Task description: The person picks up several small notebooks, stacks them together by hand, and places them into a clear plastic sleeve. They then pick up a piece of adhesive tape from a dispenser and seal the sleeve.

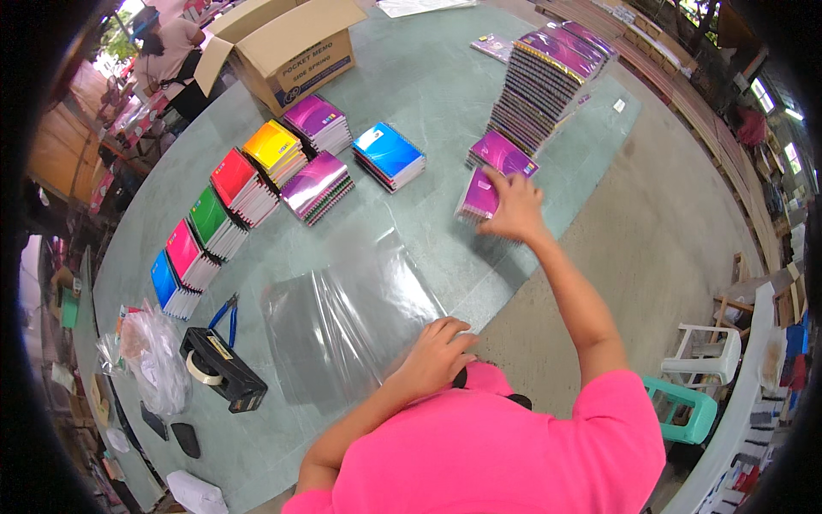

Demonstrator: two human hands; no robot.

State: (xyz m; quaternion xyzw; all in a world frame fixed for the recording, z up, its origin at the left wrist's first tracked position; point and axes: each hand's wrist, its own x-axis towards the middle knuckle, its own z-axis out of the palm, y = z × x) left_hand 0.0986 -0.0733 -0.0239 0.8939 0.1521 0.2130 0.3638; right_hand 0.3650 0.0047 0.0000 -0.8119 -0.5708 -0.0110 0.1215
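Right hand [519, 210]: grip clamped on purple spiral notebooks [476, 197] | left hand [432, 353]: at clear plastic sheet [330, 330], grip can't tell | coloured notebook row [208, 212] set out; tall purple pile [541, 86] standing

Dark capital lettering [308, 68] on an open cardboard box [289, 62], round emblem [294, 93] beneath it, tiny unreadable print [284, 148] on notebooks [270, 142]

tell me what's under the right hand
A purple notebook lies under the right hand, its cover's left part showing. The hand hides some of its right side; whatever lies directly beneath the notebook can't be seen.
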